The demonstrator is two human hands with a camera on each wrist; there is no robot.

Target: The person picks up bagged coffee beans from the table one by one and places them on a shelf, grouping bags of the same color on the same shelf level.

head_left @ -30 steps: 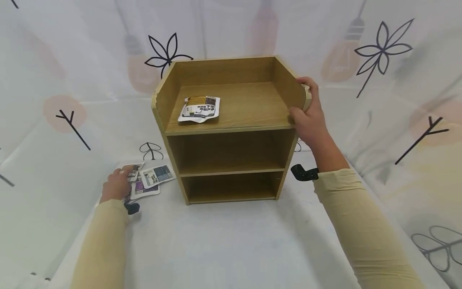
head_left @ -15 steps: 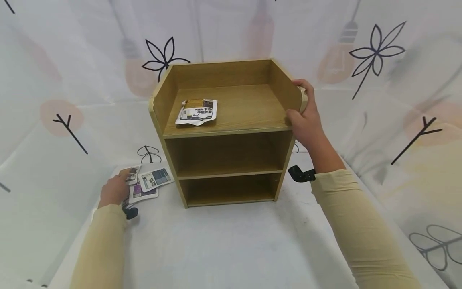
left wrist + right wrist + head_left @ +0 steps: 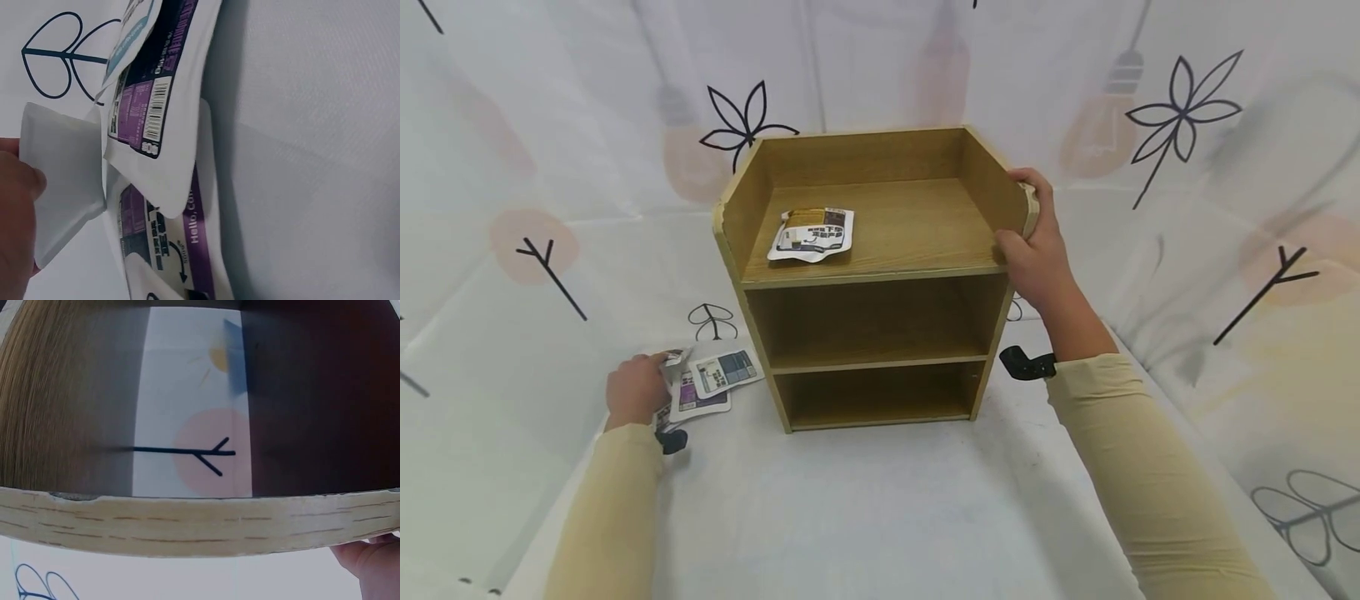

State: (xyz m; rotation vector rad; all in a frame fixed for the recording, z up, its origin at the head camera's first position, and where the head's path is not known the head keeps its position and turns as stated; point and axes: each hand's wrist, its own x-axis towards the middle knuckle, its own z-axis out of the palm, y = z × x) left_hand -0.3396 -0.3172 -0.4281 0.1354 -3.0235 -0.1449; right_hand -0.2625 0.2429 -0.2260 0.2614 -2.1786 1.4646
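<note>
At the far left, my left hand (image 3: pixel 636 390) pinches a white pouch (image 3: pixel 65 169) by its edge, its plain back turned up in the left wrist view. Beside it lie a pouch with a purple label (image 3: pixel 696 402) and, overlapping that one, a pouch with a blue-grey label (image 3: pixel 724 372). A further purple pouch (image 3: pixel 199 231) is partly covered. My right hand (image 3: pixel 1036 254) grips the right side panel of a small wooden shelf unit (image 3: pixel 910 225), thumb inside and fingers over the outer edge. On its top board, towards the left, lies a white pouch with a brown label (image 3: pixel 812 236).
Two lower compartments (image 3: pixel 880 321) of the shelf unit face forward. It stands on a white cloth surface (image 3: pixel 850 508), backed by patterned white sheeting (image 3: pixel 880 67). A black wrist camera (image 3: pixel 1028 364) sits on my right wrist, another (image 3: pixel 672 440) on my left.
My left hand has lifted and tilted the front pouch of the pile, so its printed face has turned out of sight. The right hand keeps its grip on the shelf unit; the head view has shifted slightly.
</note>
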